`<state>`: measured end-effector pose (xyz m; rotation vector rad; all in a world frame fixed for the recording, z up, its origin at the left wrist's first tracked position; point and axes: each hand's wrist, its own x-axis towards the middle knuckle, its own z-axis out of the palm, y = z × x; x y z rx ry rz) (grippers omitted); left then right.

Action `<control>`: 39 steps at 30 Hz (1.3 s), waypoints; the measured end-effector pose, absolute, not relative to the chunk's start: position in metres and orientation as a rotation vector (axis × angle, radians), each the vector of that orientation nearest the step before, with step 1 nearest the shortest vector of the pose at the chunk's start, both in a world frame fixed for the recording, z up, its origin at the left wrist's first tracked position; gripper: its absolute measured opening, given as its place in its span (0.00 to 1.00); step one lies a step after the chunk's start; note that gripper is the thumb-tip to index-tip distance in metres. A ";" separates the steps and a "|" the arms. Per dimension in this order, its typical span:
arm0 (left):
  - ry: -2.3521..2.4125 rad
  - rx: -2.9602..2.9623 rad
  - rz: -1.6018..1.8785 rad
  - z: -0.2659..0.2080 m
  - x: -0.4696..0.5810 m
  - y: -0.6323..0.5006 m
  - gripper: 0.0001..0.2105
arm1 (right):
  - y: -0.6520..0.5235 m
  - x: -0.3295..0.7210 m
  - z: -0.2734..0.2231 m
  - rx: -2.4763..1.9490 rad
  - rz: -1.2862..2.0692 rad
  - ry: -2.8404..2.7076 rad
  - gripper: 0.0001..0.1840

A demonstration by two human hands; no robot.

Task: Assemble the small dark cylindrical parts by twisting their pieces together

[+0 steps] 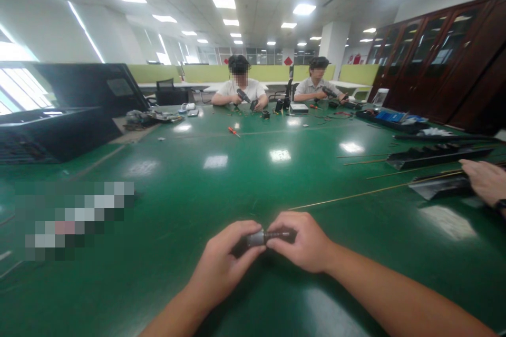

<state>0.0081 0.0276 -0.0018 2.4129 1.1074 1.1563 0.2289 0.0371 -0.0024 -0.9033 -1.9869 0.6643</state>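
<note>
My left hand (227,253) pinches a small grey metal cylinder (256,238) between thumb and fingers, low over the green table (190,189). A thin dark ribbed shaft (276,234) lies in line with the cylinder, pointing to the right. The thumb and fingers of my right hand (306,242) close around this shaft, close beside the left fingertips. Whether shaft and cylinder are one piece I cannot tell. The exact kind of part is too small to make out.
Thin brass-coloured rods (348,197) and dark channel pieces (438,158) lie at the right, where another person's hand (484,181) rests. An orange-handled screwdriver (233,131) lies farther back. Across the table sit two people with power drills (243,96). A large black case (55,134) stands left.
</note>
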 end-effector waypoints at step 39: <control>1.116 2.435 1.192 -0.003 0.004 0.030 0.13 | 0.035 0.229 0.001 -0.956 0.634 -1.959 0.03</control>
